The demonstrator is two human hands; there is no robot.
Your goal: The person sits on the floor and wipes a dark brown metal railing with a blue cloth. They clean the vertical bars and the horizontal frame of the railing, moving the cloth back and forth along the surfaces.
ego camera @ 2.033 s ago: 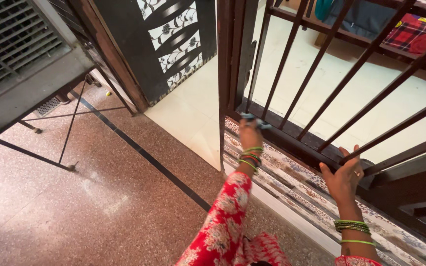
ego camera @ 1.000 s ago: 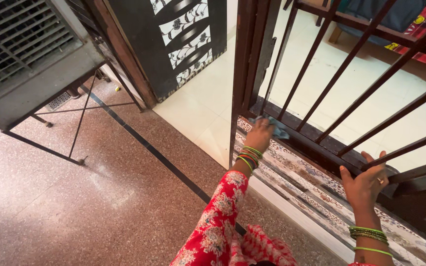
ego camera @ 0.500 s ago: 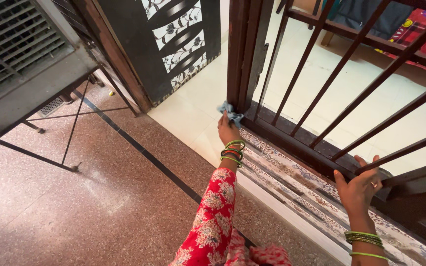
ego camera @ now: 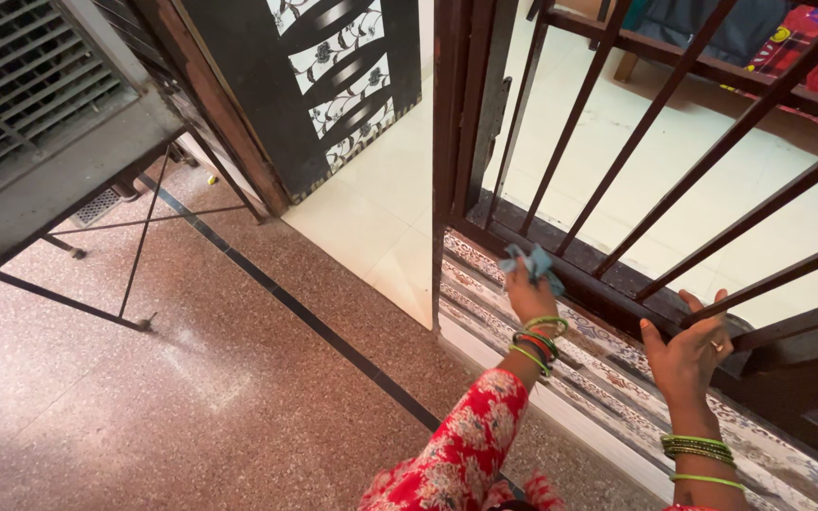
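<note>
1. Head view: left hand (ego camera: 529,295), its grip clenched on the blue cloth (ego camera: 532,262), has slid from the gate's upright post back along the bottom rail (ego camera: 575,268).
2. Right hand (ego camera: 688,355) still clasps a slanted bar (ego camera: 759,289); wiping now covers the rail's middle stretch.

Daylight was strong on the pale tiled floor (ego camera: 371,203) beyond the gate bars (ego camera: 636,132), nearly washed out there. The speckled red floor (ego camera: 191,397) carried a soft sheen and thin stand shadows. Everything was sharp, with lines leaning at the edges.
</note>
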